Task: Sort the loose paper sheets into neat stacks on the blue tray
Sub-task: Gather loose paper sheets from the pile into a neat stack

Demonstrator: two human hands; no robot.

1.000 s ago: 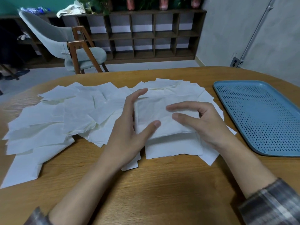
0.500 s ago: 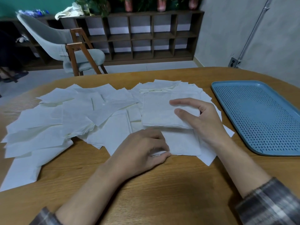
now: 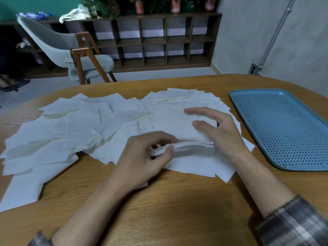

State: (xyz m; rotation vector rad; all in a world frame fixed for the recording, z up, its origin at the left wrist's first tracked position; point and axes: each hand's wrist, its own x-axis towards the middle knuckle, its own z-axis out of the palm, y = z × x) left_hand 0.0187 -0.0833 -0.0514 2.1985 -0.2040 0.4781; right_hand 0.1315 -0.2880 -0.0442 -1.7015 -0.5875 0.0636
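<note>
Several loose white paper sheets [image 3: 58, 139] lie spread over the wooden table [image 3: 177, 210]. In the middle sits a small gathered stack of sheets [image 3: 174, 125]. My right hand [image 3: 218, 132] holds that stack at its right edge, thumb on top and fingers curled round it. My left hand [image 3: 145, 157] pinches the near edge of a sheet [image 3: 193, 148] just in front of the stack and lifts it slightly. The blue perforated tray [image 3: 284, 128] lies at the right with nothing on it.
A grey chair with wooden legs [image 3: 74, 55] stands beyond the table's far edge. Behind it runs a dark cubby shelf [image 3: 159, 39] with potted plants on top. Bare tabletop lies in front of my arms.
My left hand left the stack's left side, dropped to the near sheets, and now pinches and lifts a sheet's edge. My right hand stays on the stack.
</note>
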